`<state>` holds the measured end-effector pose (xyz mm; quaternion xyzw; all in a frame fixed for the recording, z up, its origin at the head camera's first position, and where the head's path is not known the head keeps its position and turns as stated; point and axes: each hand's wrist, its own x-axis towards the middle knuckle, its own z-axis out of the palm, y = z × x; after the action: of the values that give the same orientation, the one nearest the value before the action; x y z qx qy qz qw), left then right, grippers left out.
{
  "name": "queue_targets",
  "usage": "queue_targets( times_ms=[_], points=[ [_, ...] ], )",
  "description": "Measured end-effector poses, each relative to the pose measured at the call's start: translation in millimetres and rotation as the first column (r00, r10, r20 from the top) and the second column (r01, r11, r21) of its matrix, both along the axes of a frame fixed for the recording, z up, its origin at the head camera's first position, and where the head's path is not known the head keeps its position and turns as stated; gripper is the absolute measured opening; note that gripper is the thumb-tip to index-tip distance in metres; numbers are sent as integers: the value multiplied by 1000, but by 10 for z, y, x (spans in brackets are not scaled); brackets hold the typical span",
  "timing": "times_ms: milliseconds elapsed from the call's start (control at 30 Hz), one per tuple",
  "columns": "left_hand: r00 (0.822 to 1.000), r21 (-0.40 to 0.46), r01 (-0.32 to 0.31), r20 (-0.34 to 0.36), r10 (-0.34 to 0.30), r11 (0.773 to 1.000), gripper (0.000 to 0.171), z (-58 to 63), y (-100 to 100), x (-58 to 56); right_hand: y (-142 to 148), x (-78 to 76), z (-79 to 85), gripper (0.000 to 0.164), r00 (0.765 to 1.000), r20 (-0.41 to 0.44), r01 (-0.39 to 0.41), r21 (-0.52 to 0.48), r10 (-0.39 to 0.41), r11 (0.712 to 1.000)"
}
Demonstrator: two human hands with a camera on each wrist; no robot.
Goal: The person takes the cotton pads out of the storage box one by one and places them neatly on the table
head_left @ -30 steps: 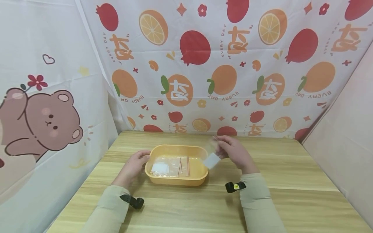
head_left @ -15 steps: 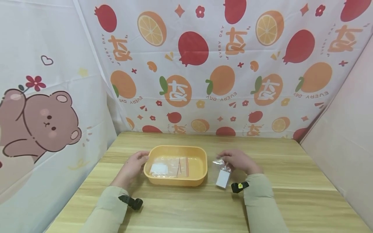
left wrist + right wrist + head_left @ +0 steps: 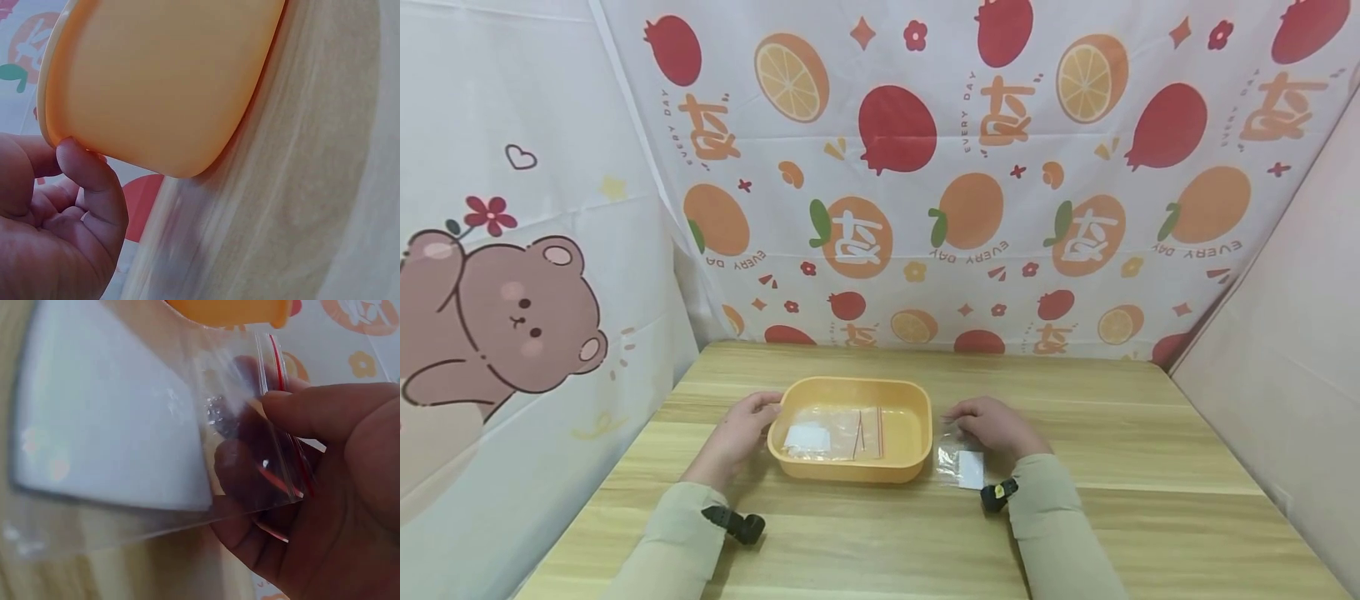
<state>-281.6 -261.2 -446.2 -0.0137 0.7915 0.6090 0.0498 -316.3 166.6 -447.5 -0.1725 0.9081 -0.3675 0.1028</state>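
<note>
Tray [image 3: 162, 81] cut off at top in left wrist view, white insert [image 3: 106, 419] likewise in right

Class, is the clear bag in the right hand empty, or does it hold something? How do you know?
Not empty: a white piece shows through the clear bag in the right wrist view.

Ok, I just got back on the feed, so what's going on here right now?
A person is working with both hands at a wooden table. The left hand holds the left end of a yellow tray. The right hand pinches a clear zip bag by its red-striped end, just outside the tray's right end; a white piece shows inside it. At least one similar bag already lies in the tray.
</note>
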Motion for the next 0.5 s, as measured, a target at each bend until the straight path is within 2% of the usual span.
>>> queue_targets(
  times_ms=[67,233,500],
  points=[
    [1000,0,-1,0,1,1000,43,5,-2,2,-19,-4,-23,23,1000,2,9,1,-9,1000],
    [1000,1,4,-4,-4,1000,43,14,-3,2,-36,-20,-53,26,998,-57,44,41,-42,998],
    [1000,-4,8,2,-8,1000,43,24,4,19,-32,-14,-69,30,995,-61,73,-5,-73,997]
  ],
)
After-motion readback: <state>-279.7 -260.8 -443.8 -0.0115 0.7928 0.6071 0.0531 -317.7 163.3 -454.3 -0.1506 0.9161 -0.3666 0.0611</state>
